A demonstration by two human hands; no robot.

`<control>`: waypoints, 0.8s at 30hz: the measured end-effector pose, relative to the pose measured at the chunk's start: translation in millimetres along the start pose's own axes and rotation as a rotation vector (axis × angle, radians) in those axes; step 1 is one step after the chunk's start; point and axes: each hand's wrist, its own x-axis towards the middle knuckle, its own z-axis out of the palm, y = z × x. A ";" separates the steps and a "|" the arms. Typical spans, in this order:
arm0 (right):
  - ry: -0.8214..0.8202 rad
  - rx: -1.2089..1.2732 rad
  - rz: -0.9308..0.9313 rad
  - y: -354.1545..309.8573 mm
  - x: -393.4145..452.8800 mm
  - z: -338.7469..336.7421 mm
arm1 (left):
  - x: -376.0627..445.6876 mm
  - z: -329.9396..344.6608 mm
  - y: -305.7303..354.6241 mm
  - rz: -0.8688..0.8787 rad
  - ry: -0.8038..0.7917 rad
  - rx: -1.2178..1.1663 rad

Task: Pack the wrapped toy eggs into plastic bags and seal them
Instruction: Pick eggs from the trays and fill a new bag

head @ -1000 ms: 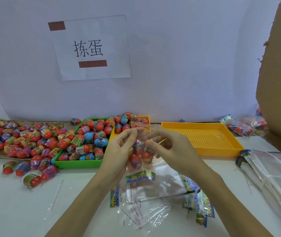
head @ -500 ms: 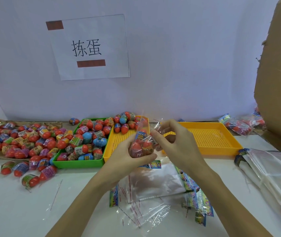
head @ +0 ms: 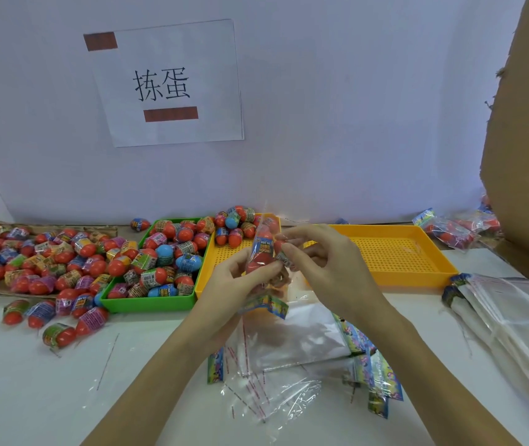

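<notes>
Both grips clamped: left hand, right hand pinch egg bag | sign reads 拣蛋

Green tray, yellow perforated tray, red eggs multicoloured wrappers.

A clear plastic bag of red wrapped eggs stands upright, held above the yellow tray.

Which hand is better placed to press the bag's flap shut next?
Probably the right hand: its fingers pinch the bag of eggs near the top, while the left hand grips it lower down.
</notes>
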 end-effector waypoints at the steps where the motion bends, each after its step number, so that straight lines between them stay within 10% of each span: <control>1: -0.001 -0.007 -0.001 0.0 -0.5 0.7 | 0.2 0.0 0.2 0.000 -0.004 0.011; 24: 0.060 -0.097 -0.042 0.0 0.2 -5.1 | 1.4 -1.9 -4.5 0.132 0.016 0.121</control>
